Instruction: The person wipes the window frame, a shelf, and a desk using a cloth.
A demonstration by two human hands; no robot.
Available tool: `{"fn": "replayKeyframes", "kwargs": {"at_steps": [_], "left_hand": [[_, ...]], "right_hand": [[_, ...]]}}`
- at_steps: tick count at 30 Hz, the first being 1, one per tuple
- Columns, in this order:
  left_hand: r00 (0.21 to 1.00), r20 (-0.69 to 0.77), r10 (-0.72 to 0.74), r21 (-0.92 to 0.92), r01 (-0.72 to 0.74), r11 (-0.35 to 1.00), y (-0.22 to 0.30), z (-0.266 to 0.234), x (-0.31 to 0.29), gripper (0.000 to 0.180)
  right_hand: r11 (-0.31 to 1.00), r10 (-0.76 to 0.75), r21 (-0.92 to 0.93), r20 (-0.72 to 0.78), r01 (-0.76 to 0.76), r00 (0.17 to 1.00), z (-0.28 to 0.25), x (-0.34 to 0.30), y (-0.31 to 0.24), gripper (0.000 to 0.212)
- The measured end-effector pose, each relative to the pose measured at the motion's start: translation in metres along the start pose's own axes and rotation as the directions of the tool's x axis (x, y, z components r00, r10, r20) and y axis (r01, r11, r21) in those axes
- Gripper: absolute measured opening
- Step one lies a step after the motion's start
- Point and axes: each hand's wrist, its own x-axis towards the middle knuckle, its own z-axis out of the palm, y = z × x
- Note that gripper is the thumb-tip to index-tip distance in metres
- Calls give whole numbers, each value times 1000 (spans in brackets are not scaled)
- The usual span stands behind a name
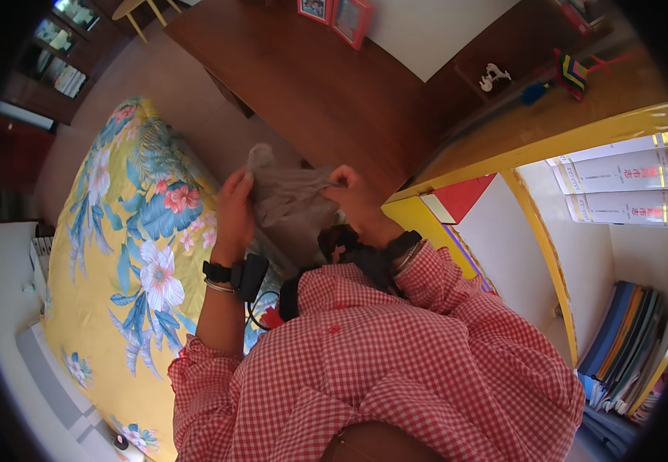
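Observation:
A thin, crumpled, see-through greyish plastic bag [291, 197] is stretched between my two hands in front of my chest. My left hand [235, 206] pinches its left side, thumb along the edge. On the other side, my right hand [355, 202] grips the upper right corner with bent fingers. One puckered end of the bag sticks up beside my left fingertips. Black bands and a small black device [253, 277] sit on my left wrist. Dark straps [361, 252] lie around my right wrist, partly hidden by the checked sleeve.
A bed with a yellow floral cover [99, 262] lies at the left. Ahead is a brown wooden desk [295, 85] with red picture frames [349, 21]. At the right stands a yellow-edged shelf [545, 254] with thick white books [619, 181] and upright folders [622, 339].

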Motion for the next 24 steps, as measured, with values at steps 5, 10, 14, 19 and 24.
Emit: {"fn": "replayKeyframes", "kwargs": {"at_steps": [5,10,14,19,24], "left_hand": [[930,197,309,552,-366,749,4,51,70,32],[922,297,247,763,-385,520,-51,44,138,33],[989,132,-68,789,-64,612,-66,69,147,33],[986,112,-126,779,-8,627,-87,54,169,32],[975,216,-43,829,-160,535,-113,28,199,25]], "right_hand": [[958,194,256,-254,-127,948,-46,17,-5,29],[877,361,-229,-267,-422,894,-113,11,60,30],[792,-37,-597,-256,-128,966,-135,1,83,30],[652,-369,-745,-145,144,918,-122,30,58,34],[661,-323,-742,-153,107,934,-102,55,27,56]]}}
